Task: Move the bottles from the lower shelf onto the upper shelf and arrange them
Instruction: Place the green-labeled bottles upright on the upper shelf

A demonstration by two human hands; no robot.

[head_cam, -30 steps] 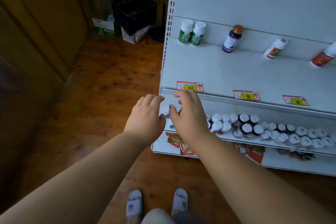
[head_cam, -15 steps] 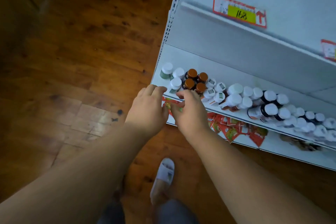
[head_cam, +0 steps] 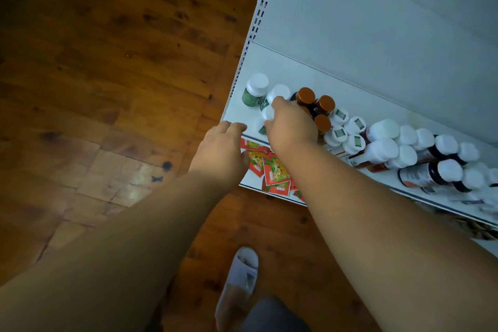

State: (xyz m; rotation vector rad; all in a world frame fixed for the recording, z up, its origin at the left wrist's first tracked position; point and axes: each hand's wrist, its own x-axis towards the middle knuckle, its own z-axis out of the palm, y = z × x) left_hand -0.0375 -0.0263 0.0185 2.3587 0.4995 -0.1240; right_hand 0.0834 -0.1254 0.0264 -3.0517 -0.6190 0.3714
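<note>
Reaching over the white metal lower shelf [head_cam: 336, 83], right hand [head_cam: 292, 127] has fingers curled on a small white-capped green-label bottle [head_cam: 265, 118], w/ brown-capped dark bottles [head_cam: 315, 105] just beside its knuckles. Left hand [head_cam: 222, 147] is relaxed, holding nothing, fingertips at shelf's front edge, near that bottle.

Dim wooden floor [head_cam: 107, 62]; white shelving [head_cam: 377, 35]
</note>
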